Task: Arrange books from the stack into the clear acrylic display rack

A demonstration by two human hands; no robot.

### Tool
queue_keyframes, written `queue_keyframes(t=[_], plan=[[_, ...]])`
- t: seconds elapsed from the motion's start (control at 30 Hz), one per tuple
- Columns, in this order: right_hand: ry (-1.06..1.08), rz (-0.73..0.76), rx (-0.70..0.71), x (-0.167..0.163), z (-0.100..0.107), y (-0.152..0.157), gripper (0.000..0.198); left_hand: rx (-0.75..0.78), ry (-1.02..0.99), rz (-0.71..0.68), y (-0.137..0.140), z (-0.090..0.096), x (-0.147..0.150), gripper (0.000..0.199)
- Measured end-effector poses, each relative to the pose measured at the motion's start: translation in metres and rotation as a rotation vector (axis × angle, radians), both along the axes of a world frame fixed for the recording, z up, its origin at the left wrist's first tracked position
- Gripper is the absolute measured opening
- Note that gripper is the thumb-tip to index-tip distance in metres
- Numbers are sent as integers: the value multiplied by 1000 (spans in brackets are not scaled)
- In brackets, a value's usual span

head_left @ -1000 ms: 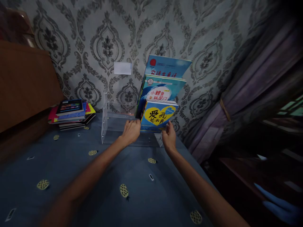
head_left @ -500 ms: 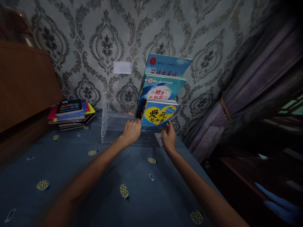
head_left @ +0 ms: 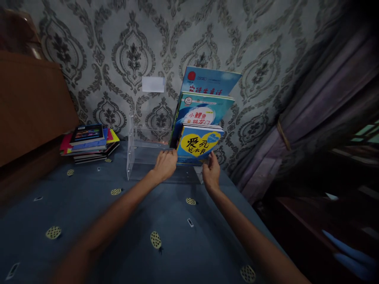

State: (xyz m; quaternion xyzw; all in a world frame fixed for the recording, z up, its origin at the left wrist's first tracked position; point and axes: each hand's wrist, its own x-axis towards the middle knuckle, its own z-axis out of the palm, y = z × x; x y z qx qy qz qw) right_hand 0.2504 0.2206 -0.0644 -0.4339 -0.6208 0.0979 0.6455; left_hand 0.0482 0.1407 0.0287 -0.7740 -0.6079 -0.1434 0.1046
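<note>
The left hand [head_left: 166,163] is curled against the left edge of the front books [head_left: 199,144]; the right hand [head_left: 211,172] pinches their lower right corner. They're over at the clear rack's [head_left: 129,159] right end, just before two taller books [head_left: 222,105].

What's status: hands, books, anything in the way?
Left hand at left edge of front books; right hand at their lower right. Covers facing out, at transparent rack. Taller books behind; no obstruction seen.
</note>
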Motion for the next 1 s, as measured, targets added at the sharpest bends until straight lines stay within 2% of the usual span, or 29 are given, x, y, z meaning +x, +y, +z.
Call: queue_keyframes(t=[0.13, 0.47, 0.6, 0.83, 1.0], plan=[[31, -7, -35, 0, 2, -1, 72, 0, -4, 1, 0, 0, 0, 28], [92, 111, -61, 8, 9, -2, 70, -10, -53, 36, -3, 11, 2, 24], [126, 138, -63, 6, 25, -4, 71, -34, -90, 70, -6, 22, 3, 26], [99, 175, 2, 1, 63, -7, 72, 47, -207, 72, -5, 42, 5, 53], [149, 254, 20, 2, 68, -7, 70, 58, -232, 47, -7, 45, 6, 53]])
